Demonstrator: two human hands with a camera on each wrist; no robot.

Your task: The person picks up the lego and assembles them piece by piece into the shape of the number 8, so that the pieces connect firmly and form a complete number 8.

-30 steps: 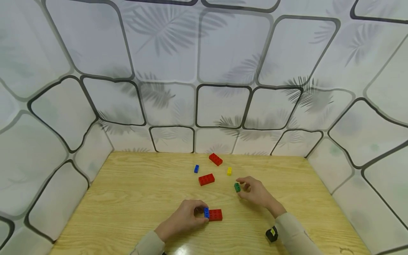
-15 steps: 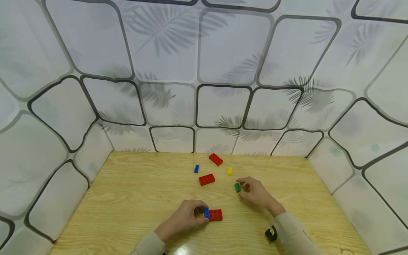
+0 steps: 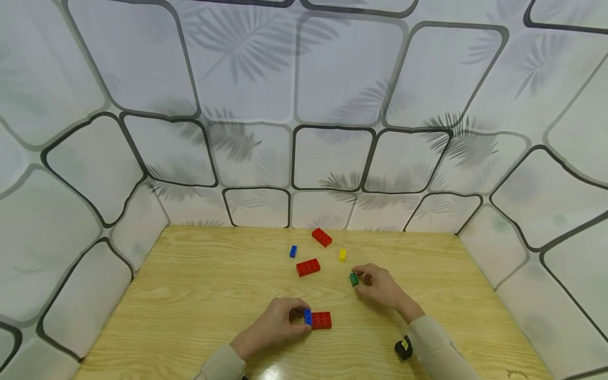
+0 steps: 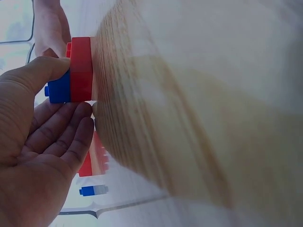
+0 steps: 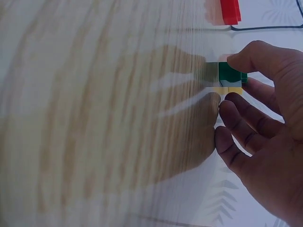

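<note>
My left hand rests on the wooden table near its front edge. Its thumb and fingers pinch a small blue brick that sits against a red brick. The left wrist view shows the thumb on the blue brick beside the red brick, with the fingers below. Further right, my right hand pinches a small green brick that stands on the table. In the right wrist view the thumb lies over the green brick.
Loose bricks lie behind the hands: a red one, another red one near the back wall, a small blue one and a small yellow one. Patterned white walls close the table on three sides.
</note>
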